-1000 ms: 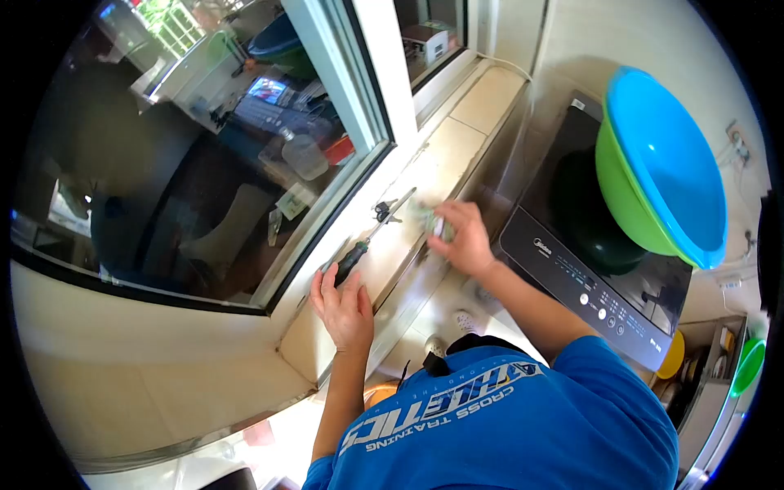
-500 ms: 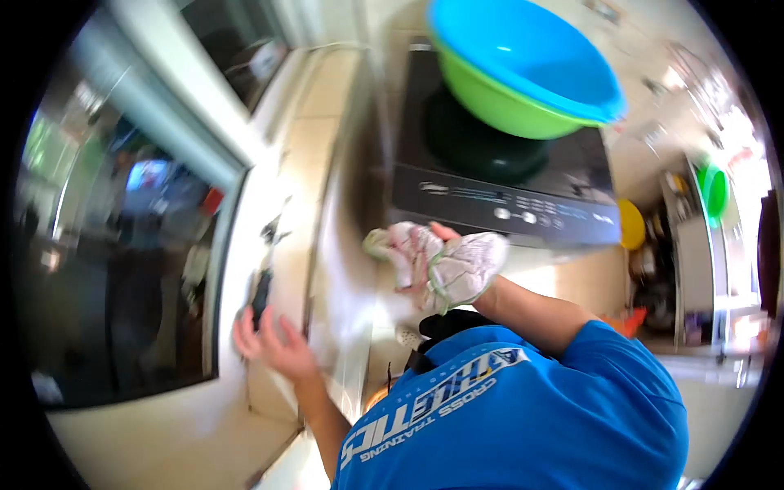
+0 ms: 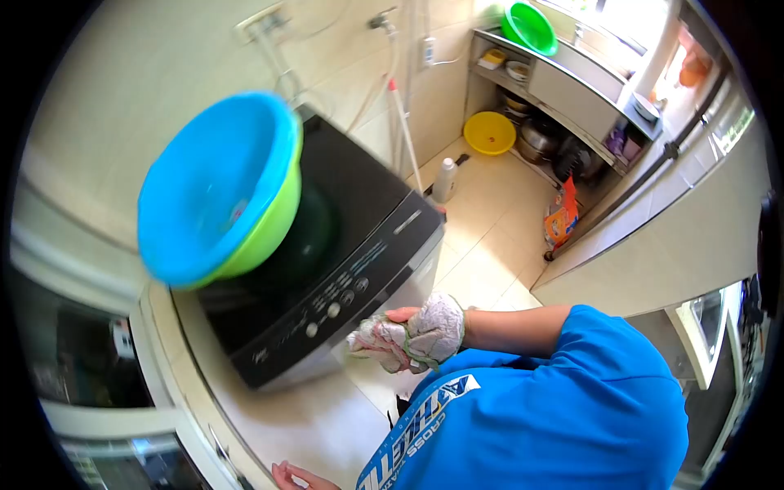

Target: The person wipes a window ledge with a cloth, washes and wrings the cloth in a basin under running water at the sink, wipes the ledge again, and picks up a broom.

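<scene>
My right hand point(image 3: 401, 314) is closed around a crumpled whitish cloth point(image 3: 435, 331) with pink and green patches, held in front of my body. The cloth hides most of its fingers. Just beyond it stands a black-topped washing machine point(image 3: 367, 196) with a row of knobs and buttons along its front edge. My left hand point(image 3: 300, 477) shows only partly at the bottom edge, near the door frame; its visible fingers are loosely bent and apart, with nothing seen in them.
A blue basin point(image 3: 216, 180) nested in a green one point(image 3: 282, 220) rests on the washing machine. A white bottle point(image 3: 444, 181), a yellow basin point(image 3: 490, 133) and an orange bag point(image 3: 562, 216) are on the floor. A green basin point(image 3: 529, 28) sits on the far counter.
The view has swung right, showing more floor and the far counter. My left hand has come away from the dark handle on the door frame. The cloth stays in my right hand.
</scene>
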### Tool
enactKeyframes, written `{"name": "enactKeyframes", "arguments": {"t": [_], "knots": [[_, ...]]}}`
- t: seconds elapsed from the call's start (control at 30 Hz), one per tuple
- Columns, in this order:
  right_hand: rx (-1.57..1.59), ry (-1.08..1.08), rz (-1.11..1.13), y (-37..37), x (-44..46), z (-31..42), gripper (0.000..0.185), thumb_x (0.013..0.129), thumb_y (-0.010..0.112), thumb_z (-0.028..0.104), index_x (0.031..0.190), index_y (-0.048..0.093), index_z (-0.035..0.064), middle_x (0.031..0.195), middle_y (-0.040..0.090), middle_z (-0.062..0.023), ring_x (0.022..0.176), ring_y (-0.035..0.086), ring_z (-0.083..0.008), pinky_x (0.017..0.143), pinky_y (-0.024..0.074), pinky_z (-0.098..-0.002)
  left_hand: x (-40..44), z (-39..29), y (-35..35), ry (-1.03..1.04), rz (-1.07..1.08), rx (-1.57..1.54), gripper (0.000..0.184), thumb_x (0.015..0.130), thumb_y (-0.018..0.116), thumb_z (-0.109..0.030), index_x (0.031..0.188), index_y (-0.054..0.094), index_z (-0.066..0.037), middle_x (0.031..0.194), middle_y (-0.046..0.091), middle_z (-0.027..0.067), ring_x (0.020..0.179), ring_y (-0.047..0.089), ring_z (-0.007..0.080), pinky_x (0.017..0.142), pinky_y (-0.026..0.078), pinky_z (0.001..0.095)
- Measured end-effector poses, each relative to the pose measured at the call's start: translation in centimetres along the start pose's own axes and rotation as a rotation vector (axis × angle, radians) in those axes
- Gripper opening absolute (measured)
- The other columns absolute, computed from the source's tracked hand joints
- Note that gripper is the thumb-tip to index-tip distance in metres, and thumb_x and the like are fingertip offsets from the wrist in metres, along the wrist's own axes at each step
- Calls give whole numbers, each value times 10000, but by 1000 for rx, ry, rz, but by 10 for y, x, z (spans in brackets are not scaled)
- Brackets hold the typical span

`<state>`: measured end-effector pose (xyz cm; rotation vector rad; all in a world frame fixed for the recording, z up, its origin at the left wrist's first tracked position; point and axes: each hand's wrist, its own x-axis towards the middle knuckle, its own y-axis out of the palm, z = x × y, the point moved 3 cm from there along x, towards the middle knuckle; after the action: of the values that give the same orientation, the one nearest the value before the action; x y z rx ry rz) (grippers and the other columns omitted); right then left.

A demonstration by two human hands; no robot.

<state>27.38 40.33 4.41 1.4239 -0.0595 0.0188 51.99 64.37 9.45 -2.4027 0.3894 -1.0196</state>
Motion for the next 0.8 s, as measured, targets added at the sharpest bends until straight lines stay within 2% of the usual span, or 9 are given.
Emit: {"name": "enactKeyframes", "arguments": {"t": [0.17, 0.23, 0.3, 0.37, 0.4, 0.53, 0.57, 0.7, 0.8], "knots": [[-208, -423, -434, -34, -145, 57, 583, 860, 483, 524, 1312, 439, 159, 892, 560, 19, 724, 467, -115, 586, 427, -255, -2, -124, 110, 84, 352, -339, 329, 888, 477, 27, 1216, 470, 19, 839, 558, 72, 770, 524, 145, 738, 460, 267], [16, -551, -427, -95, -207, 68, 532, 874, 461, 519, 1268, 469, 162, 843, 534, 25, 742, 518, -129, 570, 443, -259, -8, -179, 153, 127, 417, -425, 326, 867, 491, 38, 1193, 485, 27, 810, 557, 78, 755, 538, 145, 719, 467, 273], [-222, -637, -641, -73, -279, 89, 506, 876, 457, 523, 1206, 494, 140, 884, 553, 21, 784, 541, -135, 640, 454, -253, -16, -228, 191, 430, 538, -371, 314, 843, 518, 52, 1156, 513, 29, 777, 569, 80, 722, 553, 152, 694, 471, 271], [-144, -934, -366, -49, -325, 105, 481, 875, 463, 524, 1152, 505, 133, 928, 567, 7, 794, 542, -139, 679, 468, -268, -25, -278, 220, 472, 504, -432, 267, 796, 590, 40, 1062, 570, 33, 733, 618, 90, 632, 585, 185, 627, 475, 284], [17, -1031, -389, -40, -347, 111, 401, 873, 492, 457, 1051, 520, 99, 917, 507, -22, 740, 511, -161, 630, 434, -310, -30, -296, 236, 516, 572, -474, 272, 792, 596, 41, 1062, 569, 32, 724, 614, 92, 632, 585, 186, 618, 474, 285], [-44, -1159, -639, -3, -446, 116, 511, 883, 435, 539, 1159, 531, 121, 988, 582, -41, 783, 573, -203, 647, 493, -351, -48, -372, 288, 634, 720, -585, 271, 765, 618, 48, 1032, 589, 15, 703, 609, 106, 624, 590, 203, 603, 475, 295], [-106, -1268, -844, 7, -464, 119, 537, 880, 421, 557, 1183, 541, 130, 999, 611, -55, 809, 601, -221, 652, 514, -376, -53, -388, 303, 673, 785, -616, 264, 758, 622, 48, 1018, 598, 9, 706, 609, 112, 626, 593, 212, 604, 475, 299], [-92, -1416, -737, 12, -514, 131, 554, 876, 404, 567, 1150, 568, 114, 990, 621, -81, 820, 606, -255, 641, 520, -399, -75, -447, 364, 820, 909, -691, 254, 743, 632, 39, 992, 612, -10, 739, 617, 130, 668, 618, 260, 620, 486, 315], [-74, -1520, -776, 13, -527, 149, 532, 879, 411, 558, 1128, 585, 121, 981, 628, -73, 807, 612, -243, 659, 518, -391, -87, -480, 407, 856, 979, -768, 257, 757, 636, 27, 1010, 604, -10, 732, 610, 111, 646, 599, 213, 625, 476, 286]]}}
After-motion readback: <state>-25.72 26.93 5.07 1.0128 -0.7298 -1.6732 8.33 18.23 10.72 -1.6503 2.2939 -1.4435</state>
